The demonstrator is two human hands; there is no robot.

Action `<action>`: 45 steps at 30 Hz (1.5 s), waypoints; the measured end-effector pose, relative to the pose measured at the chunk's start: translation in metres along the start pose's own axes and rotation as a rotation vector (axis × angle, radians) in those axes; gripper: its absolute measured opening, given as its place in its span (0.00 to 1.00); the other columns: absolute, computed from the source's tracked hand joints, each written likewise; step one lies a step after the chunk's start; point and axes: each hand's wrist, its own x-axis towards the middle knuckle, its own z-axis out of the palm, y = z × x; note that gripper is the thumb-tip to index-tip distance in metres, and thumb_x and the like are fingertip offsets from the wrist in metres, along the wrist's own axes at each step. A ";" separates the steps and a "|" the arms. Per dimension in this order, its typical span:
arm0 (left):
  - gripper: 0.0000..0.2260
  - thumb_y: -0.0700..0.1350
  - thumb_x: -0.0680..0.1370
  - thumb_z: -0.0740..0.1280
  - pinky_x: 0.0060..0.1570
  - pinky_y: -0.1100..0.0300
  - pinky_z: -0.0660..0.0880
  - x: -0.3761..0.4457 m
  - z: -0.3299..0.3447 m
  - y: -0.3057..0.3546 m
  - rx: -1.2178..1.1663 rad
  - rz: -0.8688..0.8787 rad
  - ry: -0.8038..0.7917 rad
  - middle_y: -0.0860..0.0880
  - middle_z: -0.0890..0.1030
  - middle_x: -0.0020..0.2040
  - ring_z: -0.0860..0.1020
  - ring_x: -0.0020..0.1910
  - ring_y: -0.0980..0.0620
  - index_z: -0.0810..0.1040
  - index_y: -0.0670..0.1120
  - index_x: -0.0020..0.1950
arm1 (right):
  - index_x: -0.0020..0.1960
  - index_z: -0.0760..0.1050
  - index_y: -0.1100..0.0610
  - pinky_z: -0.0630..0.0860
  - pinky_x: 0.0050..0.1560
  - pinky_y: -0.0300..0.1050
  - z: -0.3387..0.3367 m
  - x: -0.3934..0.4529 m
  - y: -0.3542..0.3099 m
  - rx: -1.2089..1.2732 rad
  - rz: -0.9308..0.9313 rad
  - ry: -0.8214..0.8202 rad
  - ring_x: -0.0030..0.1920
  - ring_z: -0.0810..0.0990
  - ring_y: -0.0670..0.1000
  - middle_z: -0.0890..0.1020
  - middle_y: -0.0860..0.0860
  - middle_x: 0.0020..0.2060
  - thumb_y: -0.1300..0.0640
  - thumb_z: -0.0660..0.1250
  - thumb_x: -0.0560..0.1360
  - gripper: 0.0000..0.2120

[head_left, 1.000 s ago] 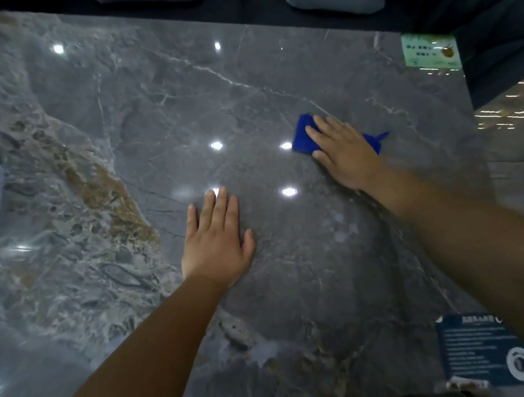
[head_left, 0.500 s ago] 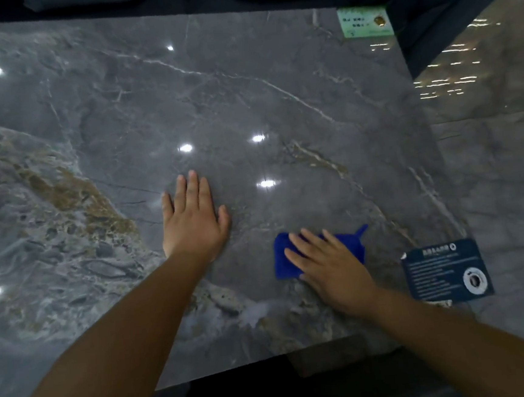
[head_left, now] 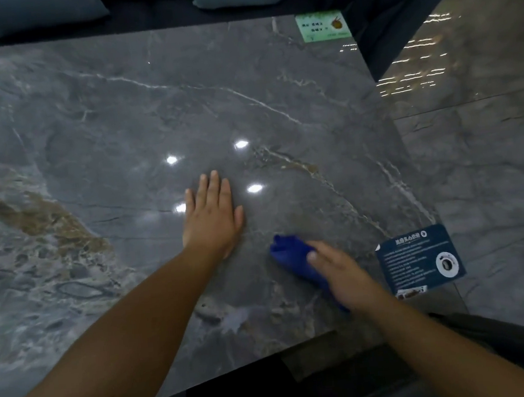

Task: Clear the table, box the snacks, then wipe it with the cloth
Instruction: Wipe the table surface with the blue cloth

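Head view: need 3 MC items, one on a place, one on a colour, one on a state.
1. Where is the dark printed card on the table?
A. at the far left edge
B. near corner, right of the right hand
C. under the left hand

2. What colour is the cloth?
A. blue
B. white
C. red

3. How is the left hand?
A. clenched in a fist
B. gripping the cloth
C. flat, palm down on the stone

Key: 1 B, the card lies by the table's near right corner, beyond the right hand. 2 A, blue fabric shows under the right hand. 3 C, its fingers are spread on the bare surface.
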 end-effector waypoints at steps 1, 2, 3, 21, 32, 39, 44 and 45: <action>0.30 0.57 0.81 0.47 0.75 0.44 0.42 0.001 0.003 0.001 0.009 0.004 -0.004 0.43 0.49 0.79 0.45 0.78 0.45 0.50 0.43 0.78 | 0.55 0.76 0.51 0.75 0.47 0.32 -0.009 0.009 -0.007 0.212 0.085 0.059 0.45 0.81 0.38 0.85 0.43 0.45 0.61 0.56 0.81 0.11; 0.30 0.58 0.81 0.47 0.75 0.44 0.42 0.000 0.006 0.001 0.014 0.006 0.003 0.43 0.49 0.79 0.45 0.78 0.45 0.50 0.43 0.78 | 0.52 0.76 0.53 0.78 0.42 0.35 -0.021 0.018 -0.014 0.365 0.147 0.122 0.41 0.83 0.41 0.86 0.45 0.41 0.61 0.56 0.81 0.10; 0.30 0.58 0.81 0.47 0.75 0.44 0.42 0.000 0.008 0.001 0.016 0.006 0.019 0.43 0.50 0.79 0.45 0.78 0.45 0.51 0.43 0.78 | 0.50 0.76 0.55 0.79 0.39 0.38 -0.034 0.030 -0.021 0.452 0.174 0.180 0.38 0.83 0.43 0.86 0.46 0.38 0.60 0.56 0.81 0.10; 0.31 0.58 0.79 0.50 0.75 0.42 0.48 0.003 0.010 0.002 0.038 -0.015 0.023 0.42 0.55 0.78 0.50 0.78 0.44 0.55 0.42 0.77 | 0.75 0.59 0.56 0.58 0.71 0.55 -0.139 0.290 -0.094 -1.146 -0.337 0.111 0.73 0.62 0.58 0.63 0.57 0.74 0.51 0.52 0.82 0.23; 0.31 0.58 0.79 0.46 0.75 0.44 0.44 0.000 0.008 0.003 0.059 -0.008 0.019 0.43 0.52 0.79 0.47 0.78 0.45 0.52 0.43 0.78 | 0.72 0.65 0.57 0.62 0.68 0.60 -0.088 0.155 -0.013 -1.343 -0.440 -0.032 0.72 0.65 0.58 0.66 0.56 0.73 0.48 0.50 0.77 0.26; 0.30 0.58 0.80 0.45 0.75 0.43 0.45 -0.001 0.011 0.001 0.047 -0.003 0.017 0.43 0.52 0.79 0.46 0.78 0.45 0.52 0.43 0.78 | 0.71 0.66 0.54 0.61 0.70 0.57 -0.028 0.020 0.057 -1.315 -0.438 -0.008 0.71 0.66 0.55 0.68 0.52 0.72 0.49 0.55 0.78 0.23; 0.30 0.58 0.80 0.45 0.75 0.43 0.44 -0.001 0.010 0.000 0.074 -0.002 -0.009 0.44 0.50 0.79 0.45 0.78 0.45 0.50 0.43 0.78 | 0.71 0.64 0.52 0.61 0.70 0.55 0.017 -0.035 0.082 -1.248 -0.425 0.009 0.72 0.65 0.53 0.69 0.50 0.71 0.50 0.58 0.78 0.22; 0.30 0.58 0.80 0.45 0.75 0.43 0.44 -0.001 0.010 -0.001 0.069 0.000 -0.022 0.44 0.50 0.79 0.45 0.78 0.45 0.50 0.43 0.78 | 0.71 0.64 0.51 0.61 0.70 0.55 0.020 -0.037 0.082 -1.224 -0.400 0.008 0.72 0.65 0.52 0.69 0.50 0.71 0.50 0.56 0.78 0.22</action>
